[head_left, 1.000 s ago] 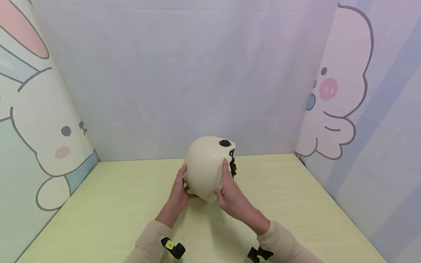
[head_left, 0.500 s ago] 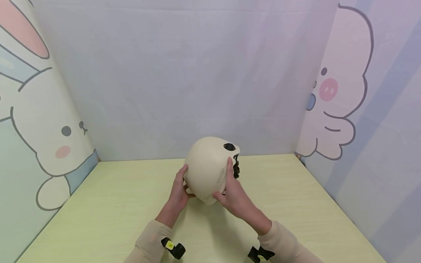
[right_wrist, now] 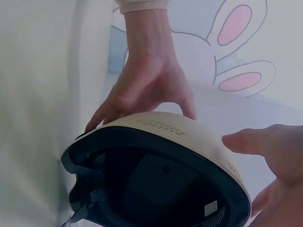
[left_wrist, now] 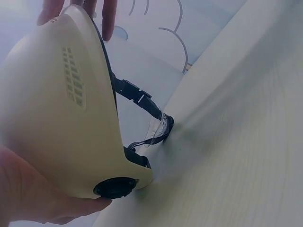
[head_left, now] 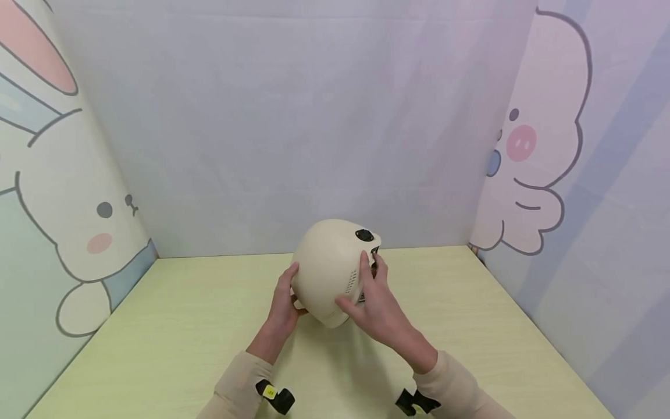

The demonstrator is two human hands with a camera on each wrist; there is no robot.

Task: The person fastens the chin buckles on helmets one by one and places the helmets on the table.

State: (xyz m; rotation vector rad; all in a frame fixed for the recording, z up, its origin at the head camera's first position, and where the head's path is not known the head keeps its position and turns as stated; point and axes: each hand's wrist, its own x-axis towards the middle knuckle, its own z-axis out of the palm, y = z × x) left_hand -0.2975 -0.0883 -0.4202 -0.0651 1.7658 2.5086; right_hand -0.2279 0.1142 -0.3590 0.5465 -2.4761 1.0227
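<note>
A cream helmet (head_left: 327, 270) with a round black vent is held tilted over the table, its front toward the back right. My left hand (head_left: 283, 304) grips its left side, thumb on the shell and fingers lower down. On the other side my right hand (head_left: 382, 311) holds the shell near the rim, thumb and index finger outside, another finger past the edge. In the left wrist view a buckled black chin strap (left_wrist: 137, 97) hangs down toward the tabletop. The dark padded lining (right_wrist: 156, 184) and a small white label (right_wrist: 211, 208) show in the right wrist view.
The pale yellow-green wooden table (head_left: 183, 326) spreads around the helmet. A grey-lilac backdrop (head_left: 293, 116) rises behind it. Side panels carry a cartoon rabbit (head_left: 63, 227) and a pink-cheeked cartoon animal (head_left: 555, 87). Black camera mounts sit on both beige sleeves (head_left: 238, 378).
The helmet has turned slightly, its vent and brim shifting right and down. A finger of my right hand has come out past the rim near the strap. My left hand is nearly still.
</note>
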